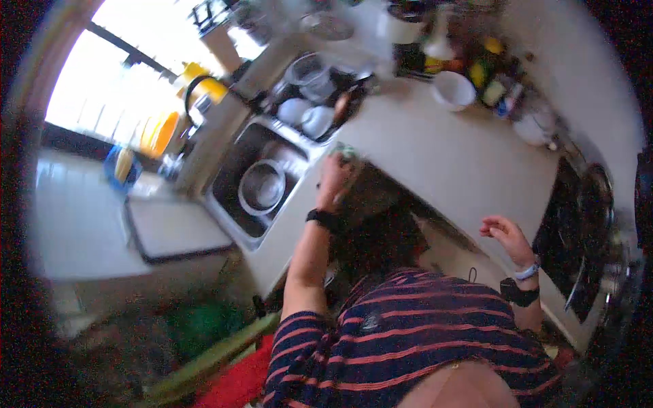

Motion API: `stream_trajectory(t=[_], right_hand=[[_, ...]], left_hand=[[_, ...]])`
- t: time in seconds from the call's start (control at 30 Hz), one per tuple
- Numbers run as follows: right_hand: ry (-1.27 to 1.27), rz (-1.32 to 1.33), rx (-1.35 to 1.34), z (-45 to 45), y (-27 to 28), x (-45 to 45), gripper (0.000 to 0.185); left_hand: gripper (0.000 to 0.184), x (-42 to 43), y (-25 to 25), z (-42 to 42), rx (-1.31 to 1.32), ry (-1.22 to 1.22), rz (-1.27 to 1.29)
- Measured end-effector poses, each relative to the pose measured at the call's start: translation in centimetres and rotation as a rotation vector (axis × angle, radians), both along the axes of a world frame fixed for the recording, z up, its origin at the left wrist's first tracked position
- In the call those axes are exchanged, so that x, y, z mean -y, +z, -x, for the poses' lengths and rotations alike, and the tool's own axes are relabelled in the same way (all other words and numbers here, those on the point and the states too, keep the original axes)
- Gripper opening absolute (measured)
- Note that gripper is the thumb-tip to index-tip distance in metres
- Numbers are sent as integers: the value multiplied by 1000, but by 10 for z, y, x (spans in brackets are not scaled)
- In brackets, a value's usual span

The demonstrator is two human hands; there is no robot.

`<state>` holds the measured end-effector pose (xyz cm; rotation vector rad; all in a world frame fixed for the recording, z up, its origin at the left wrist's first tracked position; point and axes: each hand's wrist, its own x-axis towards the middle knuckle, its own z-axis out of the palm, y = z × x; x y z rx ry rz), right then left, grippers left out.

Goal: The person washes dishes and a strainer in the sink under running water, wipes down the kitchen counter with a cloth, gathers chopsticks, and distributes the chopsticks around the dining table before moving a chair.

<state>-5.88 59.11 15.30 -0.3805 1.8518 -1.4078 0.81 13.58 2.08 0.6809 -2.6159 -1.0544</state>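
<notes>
The left arm [305,268] stretches upward from the lower middle of the frame, its wrist [328,202] near the centre. Above that, the left hand [335,178] points toward the top, its fingers blurred. In the right part of the frame, lower down, the right hand [507,238] points toward the upper left, fingers loosely bent and grasping nothing.

Navy shirt [422,319], coral stripes; black left wristband [324,219]; pale right bracelet [527,270], apparently.
</notes>
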Motion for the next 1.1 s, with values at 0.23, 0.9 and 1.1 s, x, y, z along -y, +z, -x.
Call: stream_trajectory(t=[0.23,0.9,1.1], right_hand=[[-281,-6,-84,-30,21,-79,24],[-483,61,10,-56,-36,-136,22],[-445,-66,-77,-43,-24,-117,26]], left_hand=[[21,-134,122,70,-112,-287,-1030],[52,-257,-19,94,29,-776,744],[56,-72,1,59,482,-215,676]])
